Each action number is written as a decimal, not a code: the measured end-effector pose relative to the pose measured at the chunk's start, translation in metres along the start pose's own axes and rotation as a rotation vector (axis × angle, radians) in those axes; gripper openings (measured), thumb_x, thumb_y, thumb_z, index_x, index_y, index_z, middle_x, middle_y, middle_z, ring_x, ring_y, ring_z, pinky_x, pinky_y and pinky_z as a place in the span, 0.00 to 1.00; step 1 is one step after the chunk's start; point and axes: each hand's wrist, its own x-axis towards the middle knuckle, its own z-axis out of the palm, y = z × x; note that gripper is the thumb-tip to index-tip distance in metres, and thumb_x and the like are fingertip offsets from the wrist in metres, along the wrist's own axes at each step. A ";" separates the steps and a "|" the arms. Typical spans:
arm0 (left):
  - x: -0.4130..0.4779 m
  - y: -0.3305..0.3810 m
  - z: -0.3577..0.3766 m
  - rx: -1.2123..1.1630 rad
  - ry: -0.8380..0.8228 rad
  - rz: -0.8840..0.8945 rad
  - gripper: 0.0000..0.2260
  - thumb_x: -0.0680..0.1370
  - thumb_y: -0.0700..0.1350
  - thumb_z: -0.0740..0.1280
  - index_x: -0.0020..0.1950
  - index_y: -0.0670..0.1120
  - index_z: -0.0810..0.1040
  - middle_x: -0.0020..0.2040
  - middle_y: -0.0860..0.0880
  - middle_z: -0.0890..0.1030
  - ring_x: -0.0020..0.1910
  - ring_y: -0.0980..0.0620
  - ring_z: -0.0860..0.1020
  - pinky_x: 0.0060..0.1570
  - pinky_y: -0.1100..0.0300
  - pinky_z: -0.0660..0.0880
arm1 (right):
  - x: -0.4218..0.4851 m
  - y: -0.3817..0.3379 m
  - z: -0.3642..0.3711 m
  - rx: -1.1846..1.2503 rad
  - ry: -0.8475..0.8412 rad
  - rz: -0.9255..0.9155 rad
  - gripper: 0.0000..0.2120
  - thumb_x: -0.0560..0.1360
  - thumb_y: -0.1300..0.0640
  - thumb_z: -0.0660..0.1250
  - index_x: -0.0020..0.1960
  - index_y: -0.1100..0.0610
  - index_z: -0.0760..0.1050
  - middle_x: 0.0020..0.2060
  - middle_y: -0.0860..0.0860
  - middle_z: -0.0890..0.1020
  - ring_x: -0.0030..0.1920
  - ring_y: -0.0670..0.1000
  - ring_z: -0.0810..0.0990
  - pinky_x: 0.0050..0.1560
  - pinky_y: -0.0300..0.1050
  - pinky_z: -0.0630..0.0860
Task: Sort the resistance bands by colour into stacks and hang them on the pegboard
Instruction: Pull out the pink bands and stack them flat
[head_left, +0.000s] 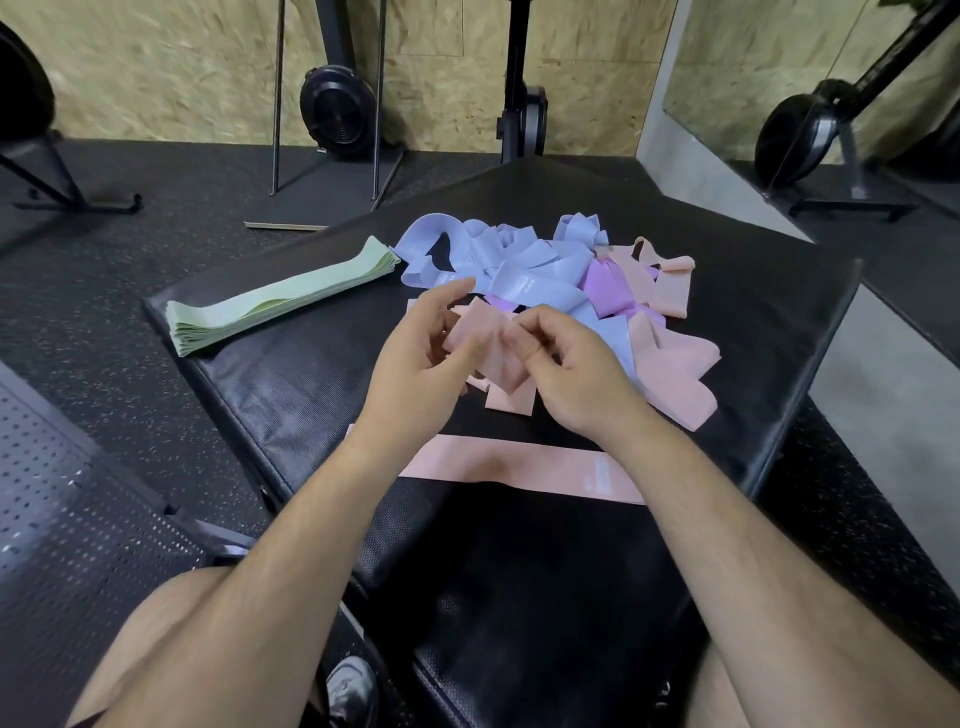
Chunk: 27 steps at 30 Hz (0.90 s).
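Observation:
A mixed heap of blue bands (509, 260), purple bands (605, 286) and pink bands (670, 364) lies on a black padded bench (291, 374). A neat stack of green bands (280, 296) rests at the bench's left edge. One pink band (519, 467) lies flat across the bench close to me. My left hand (415, 364) and my right hand (576, 379) both grip a crumpled pink band (491, 345) just above the near side of the heap. A perforated black pegboard panel (67, 519) lies at the lower left.
Black rubber gym floor surrounds the bench. Exercise machines with black flywheels (337, 111) and metal stands (522, 83) line the chipboard back wall. A mirror (831, 78) is at the right. My knees and a shoe (350, 691) are at the bottom.

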 end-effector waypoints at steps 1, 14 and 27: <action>0.000 0.001 -0.001 0.001 -0.006 0.000 0.15 0.81 0.41 0.66 0.67 0.53 0.76 0.43 0.50 0.78 0.36 0.55 0.75 0.36 0.63 0.75 | 0.000 -0.001 0.000 -0.025 -0.011 -0.033 0.12 0.84 0.53 0.62 0.50 0.60 0.77 0.40 0.50 0.81 0.39 0.43 0.78 0.46 0.39 0.75; 0.003 -0.007 -0.011 0.075 0.070 0.012 0.07 0.80 0.44 0.69 0.55 0.53 0.83 0.43 0.47 0.79 0.42 0.53 0.76 0.47 0.50 0.77 | 0.002 -0.005 -0.006 -0.030 -0.084 0.057 0.04 0.79 0.54 0.71 0.48 0.54 0.79 0.44 0.52 0.83 0.45 0.52 0.81 0.49 0.44 0.77; -0.008 0.033 -0.012 -0.052 0.114 0.097 0.04 0.81 0.43 0.68 0.48 0.50 0.81 0.39 0.53 0.81 0.38 0.53 0.77 0.41 0.49 0.80 | -0.005 -0.087 -0.045 -0.349 -0.135 0.000 0.09 0.81 0.52 0.67 0.43 0.51 0.81 0.34 0.44 0.80 0.36 0.41 0.75 0.39 0.38 0.69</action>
